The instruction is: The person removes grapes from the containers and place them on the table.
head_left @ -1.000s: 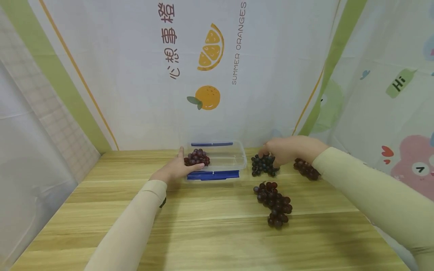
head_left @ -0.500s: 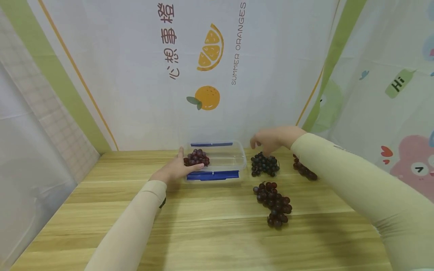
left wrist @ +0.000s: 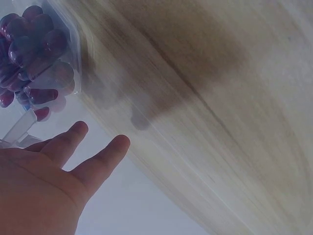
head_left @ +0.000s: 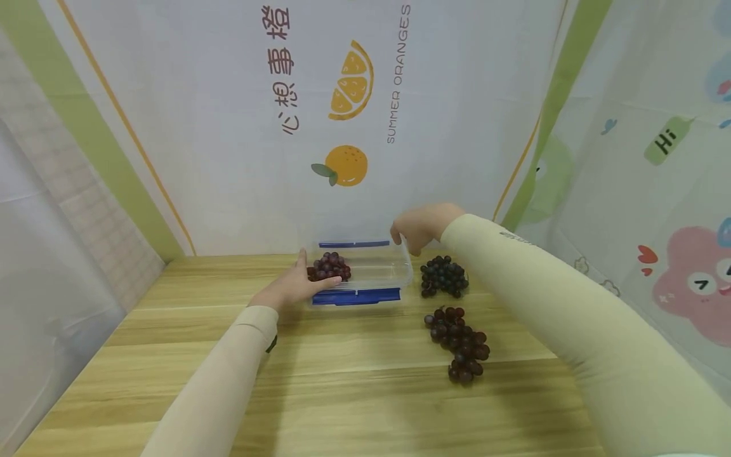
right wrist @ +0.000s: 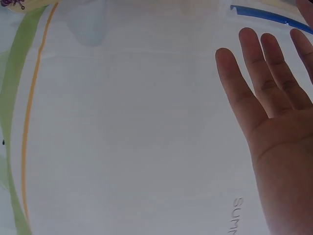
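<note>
A clear plastic food container with blue side clips stands at the far side of the table. Inside its left end lies a bunch of red grapes. My left hand rests against that end, thumb along the front rim and fingers extended; the left wrist view shows straight fingers beside the grapes. At the container's back right corner is my right hand, holding nothing; its fingers look straight in the right wrist view. Whether it touches the rim I cannot tell.
A bunch of black grapes lies just right of the container. Nearer the front is a bunch of dark red grapes. A printed white cloth hangs close behind the table.
My right hand has lifted off the black grapes and moved left to the container's right end. The right sleeve now hides the bunch at far right. The left hand stays put.
</note>
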`<state>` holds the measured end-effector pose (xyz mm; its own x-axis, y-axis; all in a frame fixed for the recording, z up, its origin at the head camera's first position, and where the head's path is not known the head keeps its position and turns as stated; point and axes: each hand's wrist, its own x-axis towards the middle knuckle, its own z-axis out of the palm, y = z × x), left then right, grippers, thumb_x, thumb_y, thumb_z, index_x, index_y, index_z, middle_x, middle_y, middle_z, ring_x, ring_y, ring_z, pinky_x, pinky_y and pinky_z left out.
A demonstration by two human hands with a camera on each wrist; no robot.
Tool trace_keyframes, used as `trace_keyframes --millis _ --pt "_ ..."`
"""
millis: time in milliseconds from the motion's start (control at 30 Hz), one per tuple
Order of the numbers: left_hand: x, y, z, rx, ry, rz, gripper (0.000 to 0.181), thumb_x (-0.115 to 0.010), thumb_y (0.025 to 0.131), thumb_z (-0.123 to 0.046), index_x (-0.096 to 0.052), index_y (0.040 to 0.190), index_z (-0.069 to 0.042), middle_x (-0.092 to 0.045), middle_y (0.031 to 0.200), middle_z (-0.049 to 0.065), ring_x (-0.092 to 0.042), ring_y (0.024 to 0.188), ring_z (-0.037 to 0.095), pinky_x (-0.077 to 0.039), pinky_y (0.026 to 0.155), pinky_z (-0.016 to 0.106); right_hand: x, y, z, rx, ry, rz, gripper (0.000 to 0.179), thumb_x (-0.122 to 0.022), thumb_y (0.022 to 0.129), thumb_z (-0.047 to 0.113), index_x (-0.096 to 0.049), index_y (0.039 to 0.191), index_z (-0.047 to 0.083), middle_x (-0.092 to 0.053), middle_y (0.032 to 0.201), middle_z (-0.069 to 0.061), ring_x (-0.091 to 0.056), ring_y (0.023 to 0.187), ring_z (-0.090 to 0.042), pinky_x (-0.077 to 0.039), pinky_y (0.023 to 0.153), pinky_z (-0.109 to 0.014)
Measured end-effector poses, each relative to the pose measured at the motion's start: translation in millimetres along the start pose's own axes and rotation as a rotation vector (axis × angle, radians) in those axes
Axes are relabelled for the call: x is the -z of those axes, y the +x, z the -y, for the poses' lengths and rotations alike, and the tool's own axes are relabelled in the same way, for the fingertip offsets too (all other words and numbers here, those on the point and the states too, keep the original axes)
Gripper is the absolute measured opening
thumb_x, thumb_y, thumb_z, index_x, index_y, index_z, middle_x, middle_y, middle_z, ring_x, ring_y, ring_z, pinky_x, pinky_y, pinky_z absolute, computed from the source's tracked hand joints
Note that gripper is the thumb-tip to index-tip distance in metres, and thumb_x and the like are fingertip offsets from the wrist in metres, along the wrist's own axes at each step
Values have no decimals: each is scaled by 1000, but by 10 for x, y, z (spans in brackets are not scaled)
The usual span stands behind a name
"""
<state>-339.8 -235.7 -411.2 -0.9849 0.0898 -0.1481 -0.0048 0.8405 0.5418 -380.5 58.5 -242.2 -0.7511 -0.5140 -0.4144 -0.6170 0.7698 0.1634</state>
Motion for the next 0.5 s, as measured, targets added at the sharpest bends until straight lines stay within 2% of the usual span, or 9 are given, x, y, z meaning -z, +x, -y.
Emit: trace_keyframes --millis 133,300,500 --pt "11 -6 1 4 -9 4 147 -51 78 -101 24 168 -11 -10 177 30 -26 160 51 -30 127 67 19 158 195 16 -35 11 50 -71 97 12 -63 146 18 -57 158 -7 -62 130 -27 -57 101 -45" --pt "14 0 -6 -4 -23 -3 149 -51 76 -102 22 168 -10 -11 176 30 -28 159 52 -34 126 67 -7 313 454 55 -56 8 48 -71 99 13 -62 147 20 -58 157 -5 -61 136 -27 -55 108 -47" --pt "16 -2 5 -15 -31 -9 149 -53 77 -100 21 169 -9 -17 175 31 -34 157 51 -36 125 65 -69 493 699 135 -36 -45 51 -69 100 9 -62 150 19 -57 159 -4 -57 144 -27 -51 118 -46"
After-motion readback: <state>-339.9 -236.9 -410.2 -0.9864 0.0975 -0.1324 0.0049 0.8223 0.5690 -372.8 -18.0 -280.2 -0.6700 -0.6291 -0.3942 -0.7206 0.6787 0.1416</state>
